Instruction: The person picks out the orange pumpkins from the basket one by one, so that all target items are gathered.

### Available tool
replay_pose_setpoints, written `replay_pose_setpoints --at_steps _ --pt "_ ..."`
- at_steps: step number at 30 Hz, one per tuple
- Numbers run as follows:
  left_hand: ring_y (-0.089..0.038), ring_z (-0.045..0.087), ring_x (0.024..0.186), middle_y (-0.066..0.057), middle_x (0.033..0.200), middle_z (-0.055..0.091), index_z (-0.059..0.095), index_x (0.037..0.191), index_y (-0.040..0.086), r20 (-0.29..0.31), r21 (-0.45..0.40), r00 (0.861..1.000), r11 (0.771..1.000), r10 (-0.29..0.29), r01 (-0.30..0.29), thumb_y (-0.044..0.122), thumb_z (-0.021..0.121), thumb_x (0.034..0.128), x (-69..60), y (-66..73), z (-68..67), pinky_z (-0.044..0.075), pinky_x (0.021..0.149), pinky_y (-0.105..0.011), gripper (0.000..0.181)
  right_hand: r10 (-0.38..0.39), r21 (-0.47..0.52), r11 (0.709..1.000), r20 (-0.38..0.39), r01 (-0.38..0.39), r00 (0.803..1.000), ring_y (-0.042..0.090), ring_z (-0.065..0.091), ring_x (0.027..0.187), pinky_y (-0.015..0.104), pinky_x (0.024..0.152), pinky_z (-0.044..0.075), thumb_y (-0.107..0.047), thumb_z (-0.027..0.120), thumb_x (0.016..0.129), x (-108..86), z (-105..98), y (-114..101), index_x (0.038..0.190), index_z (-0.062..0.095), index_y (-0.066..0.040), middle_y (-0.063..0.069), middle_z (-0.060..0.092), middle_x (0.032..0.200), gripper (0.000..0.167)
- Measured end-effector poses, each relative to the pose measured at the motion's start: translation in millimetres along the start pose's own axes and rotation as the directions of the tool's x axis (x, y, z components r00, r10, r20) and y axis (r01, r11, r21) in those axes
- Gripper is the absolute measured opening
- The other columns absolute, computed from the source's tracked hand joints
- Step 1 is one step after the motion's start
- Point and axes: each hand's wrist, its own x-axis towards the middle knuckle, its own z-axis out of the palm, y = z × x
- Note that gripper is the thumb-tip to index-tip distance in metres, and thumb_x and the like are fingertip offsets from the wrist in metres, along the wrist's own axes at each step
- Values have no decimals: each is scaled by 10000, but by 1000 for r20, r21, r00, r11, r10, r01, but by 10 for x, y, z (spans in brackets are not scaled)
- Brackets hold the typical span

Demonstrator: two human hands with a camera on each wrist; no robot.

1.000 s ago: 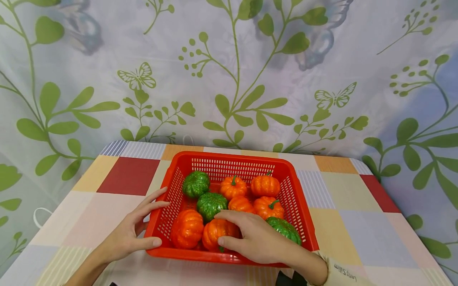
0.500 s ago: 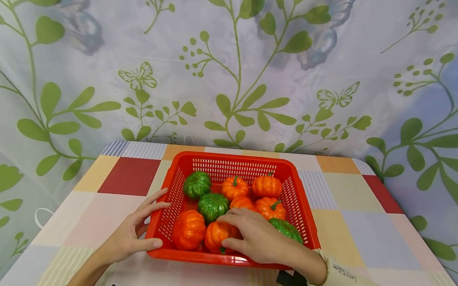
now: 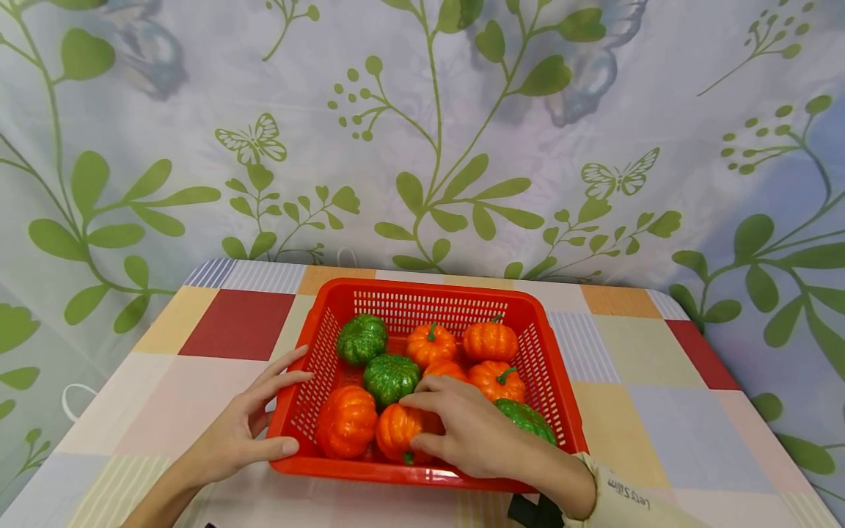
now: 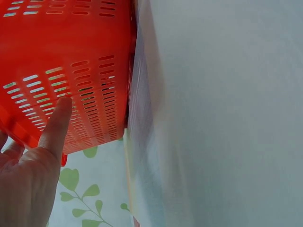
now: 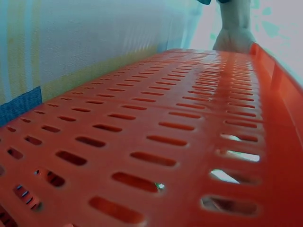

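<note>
In the head view, my right hand [image 3: 469, 429] reaches over the front rim and holds a small orange pumpkin [image 3: 397, 433] between thumb and curled fingers. The pumpkin sits low in a red plastic basket [image 3: 422, 478]. My left hand [image 3: 231, 433] lies at the basket's left side, fairly straight fingers on the rim and thumb at the front corner. In the left wrist view, one straight finger [image 4: 57, 123] touches the slotted outer wall [image 4: 80, 71]. A larger orange pumpkin [image 3: 346, 422] and a green pumpkin [image 3: 391, 380] sit beside the held one.
Farther back in the basket are several more orange pumpkins [image 3: 491, 342], a green pumpkin [image 3: 361, 339] at back left and another green pumpkin [image 3: 524, 419] at right. A checked tablecloth [image 3: 238, 323] covers the table. Behind it hangs a leaf-patterned curtain [image 3: 297, 95].
My right hand has shifted slightly right, its fingers spreading a little on the orange pumpkin, which stays in nearly the same spot. My left hand and the basket keep their place.
</note>
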Motion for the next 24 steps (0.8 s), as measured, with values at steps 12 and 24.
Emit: replay_pose_setpoints --at_steps 12,24 --pt "-46 289 1365 -82 1611 153 445 1424 -3 -5 6 1000 1000 -12 12 -9 696 817 -2 -27 -14 572 835 -378 657 18 166 986 -131 4 991 56 555 927 260 803 495 -257 743 849 -9 14 2 1218 685 -133 -129 538 1063 394" --pt "-63 303 1363 -86 1606 178 457 1411 -1 -13 26 1000 1000 -3 4 -2 710 811 -4 -38 -16 575 824 -377 651 94 348 935 -75 -63 993 108 567 1118 353 948 491 -270 696 902 -73 -54 9 1341 593 -172 -82 573 1310 461"
